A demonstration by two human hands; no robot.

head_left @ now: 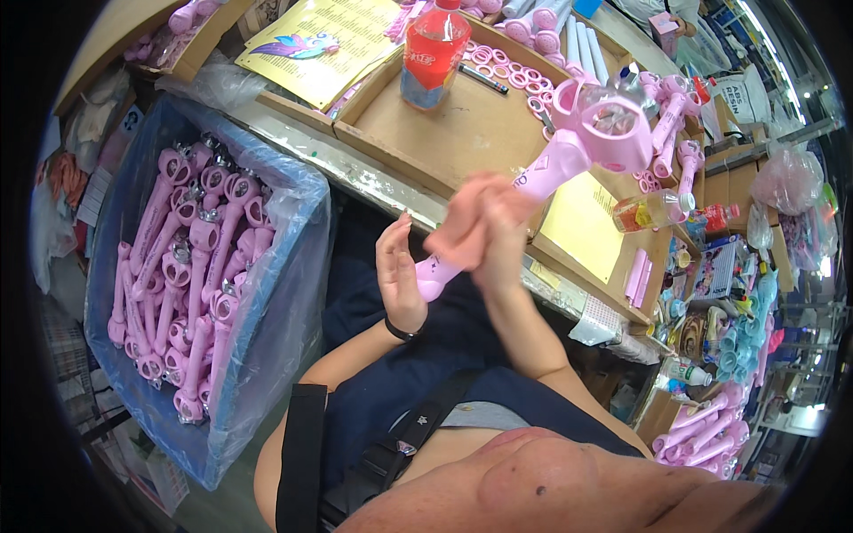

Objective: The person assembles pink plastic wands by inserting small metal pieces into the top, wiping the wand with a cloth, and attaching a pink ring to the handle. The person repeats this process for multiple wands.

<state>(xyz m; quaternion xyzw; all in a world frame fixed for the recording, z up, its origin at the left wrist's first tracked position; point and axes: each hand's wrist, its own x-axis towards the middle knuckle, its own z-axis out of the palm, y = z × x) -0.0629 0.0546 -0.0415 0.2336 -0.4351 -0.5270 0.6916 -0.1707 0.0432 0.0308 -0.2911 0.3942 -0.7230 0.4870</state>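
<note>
A pink toy wand (564,162) with a large ring-shaped head and a silvery crown slants across the middle, head up to the right. My right hand (503,242), a little blurred, is closed around its shaft with a coral-orange cloth (469,213) wrapped between. At the wand's rounded lower end, my left hand (402,277) has its fingers stretched out, palm toward the handle. Whether that palm touches the handle I cannot tell. A dark band circles my left wrist.
A blue bin (306,209) lined with plastic holds several pink wands at left. On the bench, a cardboard tray (391,133) carries a red-labelled bottle (435,58), a black pen (484,78) and pink rings (502,64). Yellow paper (582,226) and a tipped bottle (649,211) lie right.
</note>
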